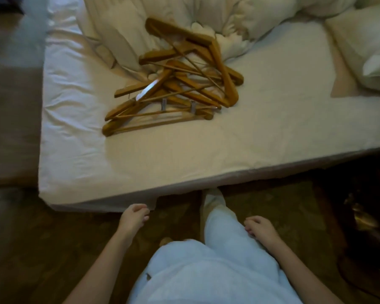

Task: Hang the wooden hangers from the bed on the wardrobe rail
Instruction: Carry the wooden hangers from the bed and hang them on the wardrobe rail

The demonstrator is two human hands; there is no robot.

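Observation:
Several brown wooden hangers (176, 82) lie in a tangled pile on the white bed (272, 128), left of its middle, some with metal clips. My left hand (133, 218) hangs low by the bed's near edge, fingers loosely curled, holding nothing. My right hand (260, 229) rests beside my leg, fingers also loosely curled and empty. Both hands are well short of the pile. No wardrobe rail is in view.
A crumpled duvet (239, 16) lies behind the pile and pillows (369, 53) sit at the right. My leg in pale trousers (219, 227) steps toward the bed over a patterned carpet (42, 249). Dark furniture (360, 216) stands at the lower right.

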